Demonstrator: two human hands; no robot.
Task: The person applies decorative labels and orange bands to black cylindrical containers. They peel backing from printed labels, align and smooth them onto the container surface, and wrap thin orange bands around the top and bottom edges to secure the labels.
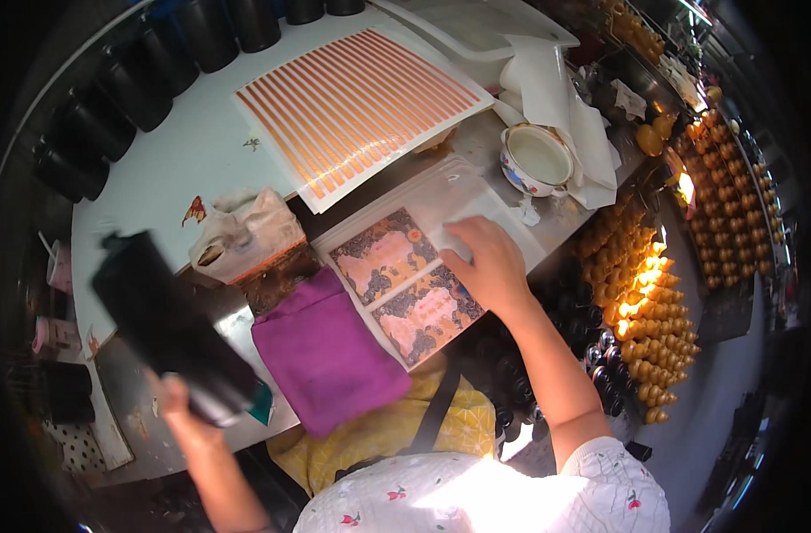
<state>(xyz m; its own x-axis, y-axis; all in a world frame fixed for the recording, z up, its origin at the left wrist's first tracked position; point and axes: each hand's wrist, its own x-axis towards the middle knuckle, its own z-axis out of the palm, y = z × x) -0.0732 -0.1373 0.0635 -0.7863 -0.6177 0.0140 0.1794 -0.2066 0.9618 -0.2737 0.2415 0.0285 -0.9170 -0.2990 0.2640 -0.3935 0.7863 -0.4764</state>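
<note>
Resting under rt hand [487, 266]: label sheet [410, 286]

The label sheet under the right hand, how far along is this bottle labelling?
Done: hard to say; the black bottles lined along the table's far edge show no labels from here. In hand: the left hand holds one black bottle, while the right hand rests on the label sheet, where two ornate labels remain. Left: those labels, and apparently every strip on the orange striped sheet.

Black bottle [170, 324] at eight o'clock; plain purple cloth [325, 351] at centre; pink-and-navy ornate labels [407, 282]; orange-striped white sheet [361, 102] at twelve o'clock; amber bottles [640, 293] at three o'clock.
</note>
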